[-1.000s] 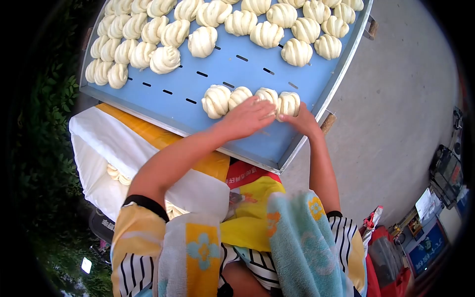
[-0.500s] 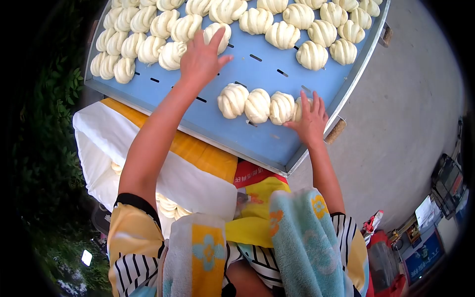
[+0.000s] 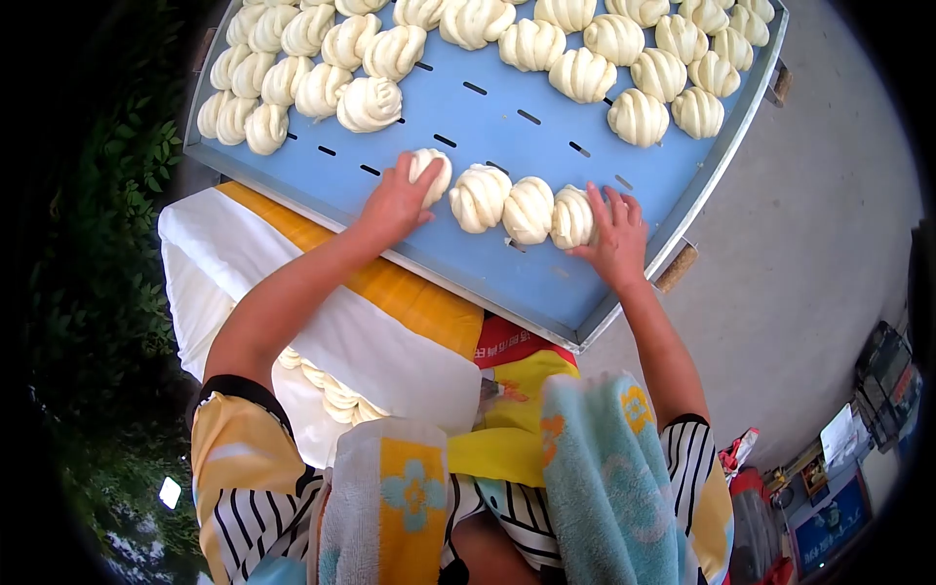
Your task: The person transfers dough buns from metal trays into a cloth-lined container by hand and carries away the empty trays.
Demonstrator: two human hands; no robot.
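Observation:
A row of pale twisted dough buns (image 3: pixel 527 211) lies near the front edge of the blue tray (image 3: pixel 507 268). At its left end, my left hand (image 3: pixel 395 200) is closed around a bun (image 3: pixel 430 178), held slightly apart from the others. My right hand (image 3: pixel 619 234) cups the right end of the row, thumb low and fingers high against the end bun (image 3: pixel 571 217). What lies under the right palm is hidden. More buns (image 3: pixel 369 104) stand in rows across the tray's far side.
Left of the tray's front edge, a white cloth (image 3: pixel 390 356) partly covers more dough pieces (image 3: pixel 336 398) beside a yellow-orange surface (image 3: pixel 419 297). Cork-like handles (image 3: pixel 677 268) stick out from the tray's right side. Grey ground (image 3: pixel 790 244) lies beyond, and foliage is at left.
My left hand has come down toward me from the far rows with a bun and set it near the row's left end. My right hand stays at the right end. The view has shifted slightly.

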